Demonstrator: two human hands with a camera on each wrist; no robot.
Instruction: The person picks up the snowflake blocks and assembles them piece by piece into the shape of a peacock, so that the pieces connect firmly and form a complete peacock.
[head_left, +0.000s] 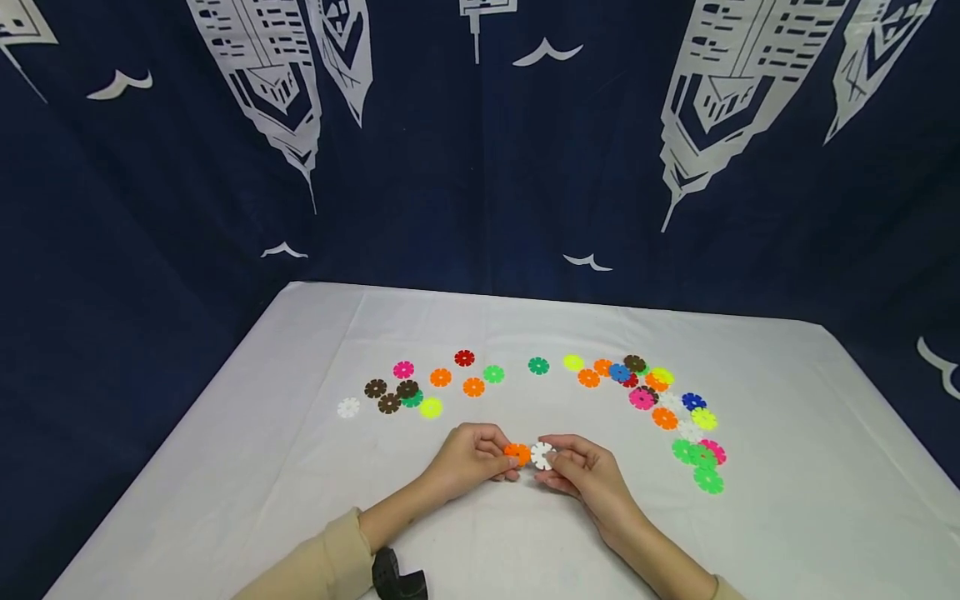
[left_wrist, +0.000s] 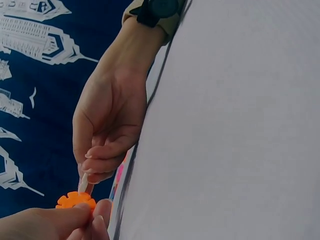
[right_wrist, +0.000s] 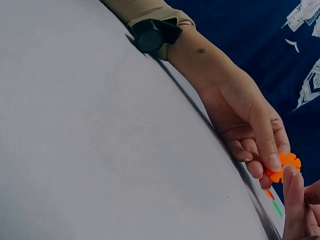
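Beige sleeve (head_left: pixel 315 562) and black wrist device (head_left: pixel 397 579) nearest the camera, below and left of the orange disc; orange disc (head_left: pixel 517 454) is the landmark, held up in front of the body over the white tablecloth (head_left: pixel 525 546); looks like thin notched plastic, so likely very light, fairly stiff with a little flex, probably smooth enough to slip or twist under a loose pinch, not very fragile, though the tabs between notches might bend if forced; best hold is probably flat faces between thumb and fingertips, toward the side away from the other piece, notches left free; white disc (head_left: pixel 541 456), just right of the orange disc, should handle the same; left hand (head_left: pixel 472 457), left of the orange disc, pinches it, thumb on the near face and fingers behind, gap narrow, right edge sticking out past the thumb; right hand (head_left: pixel 588 479), right of the orange disc, pinches the white disc by its right side, thumb over the near face, left edge free; left wrist view shows the white disc nearly edge-on by the orange disc's rim; cannot tell if notches interlock; loose discs (head_left: pixel 642 399) lie beyond the orange disc, off to both sides.
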